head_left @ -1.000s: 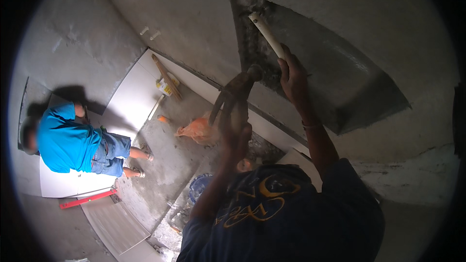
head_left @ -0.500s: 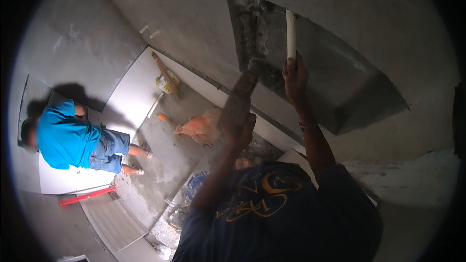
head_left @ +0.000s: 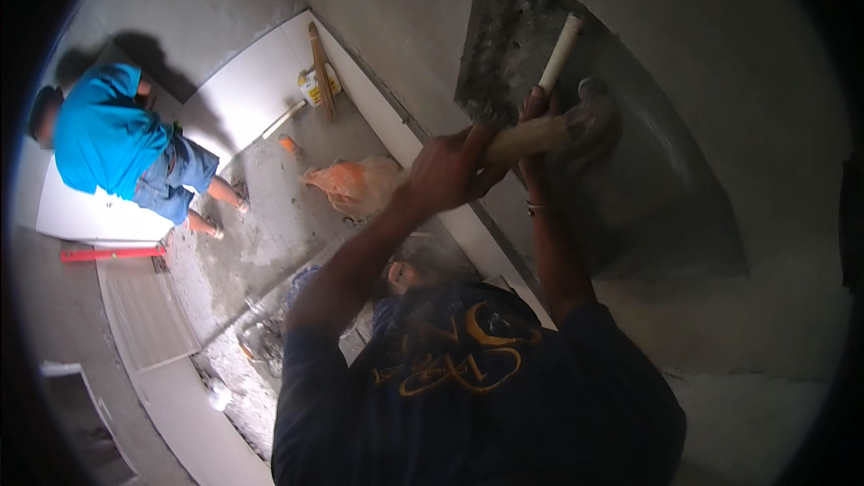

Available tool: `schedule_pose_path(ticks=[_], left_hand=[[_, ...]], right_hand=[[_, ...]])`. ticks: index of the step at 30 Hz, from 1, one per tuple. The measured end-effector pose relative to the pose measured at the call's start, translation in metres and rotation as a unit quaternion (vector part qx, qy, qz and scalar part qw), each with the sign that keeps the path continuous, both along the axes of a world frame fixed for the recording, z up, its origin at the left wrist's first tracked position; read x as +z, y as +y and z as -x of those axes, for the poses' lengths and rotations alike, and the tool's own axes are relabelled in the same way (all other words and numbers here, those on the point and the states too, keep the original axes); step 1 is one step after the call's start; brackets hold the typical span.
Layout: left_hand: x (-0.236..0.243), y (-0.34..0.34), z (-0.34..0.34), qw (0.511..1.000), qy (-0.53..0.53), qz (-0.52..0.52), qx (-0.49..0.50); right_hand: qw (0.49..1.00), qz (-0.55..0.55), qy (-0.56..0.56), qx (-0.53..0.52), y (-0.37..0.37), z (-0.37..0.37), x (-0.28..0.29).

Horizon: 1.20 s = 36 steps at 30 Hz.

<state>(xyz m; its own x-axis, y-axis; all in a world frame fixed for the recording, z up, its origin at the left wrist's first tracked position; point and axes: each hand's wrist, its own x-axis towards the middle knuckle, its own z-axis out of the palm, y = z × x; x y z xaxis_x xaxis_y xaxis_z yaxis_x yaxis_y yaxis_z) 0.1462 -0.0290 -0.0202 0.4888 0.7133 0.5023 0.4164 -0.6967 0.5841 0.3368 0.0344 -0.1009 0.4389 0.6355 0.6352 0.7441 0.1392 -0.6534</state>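
My left hand [head_left: 445,169] is closed around the pale wooden handle of a hammer [head_left: 531,139], which lies across in front of my right forearm. Motion smears the hammer's head. My right hand [head_left: 533,108] grips a cream-coloured rod [head_left: 562,52] near its lower end, and the hammer partly covers that hand. The rod slants up over a dark rough patch [head_left: 504,45] on the grey wall. Whether its far end touches the wall I cannot tell.
A co-worker in a blue shirt [head_left: 108,130] is at the left beside white panels [head_left: 234,99]. A red level [head_left: 112,254] lies near them. On the floor are an orange plastic bag [head_left: 346,187], a white tub [head_left: 319,85] and wooden strips [head_left: 319,63].
My left hand has swung the hammer from upright to across my right forearm. The rod now tilts to the right. The whole view has shifted.
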Motion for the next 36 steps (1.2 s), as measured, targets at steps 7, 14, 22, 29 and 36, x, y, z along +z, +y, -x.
schedule_pose_path(ticks=[7,14,22,29,36], left_hand=[[0.026,0.023,-0.007,0.959,0.008,-0.276,-0.066],[0.063,0.058,0.009,0.907,0.079,-0.4,-0.106],[0.044,0.123,-0.004,0.95,0.206,-0.23,-0.049],[0.024,0.214,-0.051,0.913,0.25,-0.32,-0.041],[-0.017,0.253,-0.058,0.927,0.258,-0.263,-0.068]], right_hand=[[0.972,-0.093,0.149,0.154,0.03,-0.002,-0.037],[0.954,-0.106,0.215,0.177,0.05,-0.001,-0.037],[0.93,-0.112,0.273,0.219,0.124,-0.021,-0.061],[0.903,-0.089,0.303,0.292,0.206,-0.047,-0.083],[0.916,-0.099,0.278,0.273,0.259,-0.039,-0.101]])
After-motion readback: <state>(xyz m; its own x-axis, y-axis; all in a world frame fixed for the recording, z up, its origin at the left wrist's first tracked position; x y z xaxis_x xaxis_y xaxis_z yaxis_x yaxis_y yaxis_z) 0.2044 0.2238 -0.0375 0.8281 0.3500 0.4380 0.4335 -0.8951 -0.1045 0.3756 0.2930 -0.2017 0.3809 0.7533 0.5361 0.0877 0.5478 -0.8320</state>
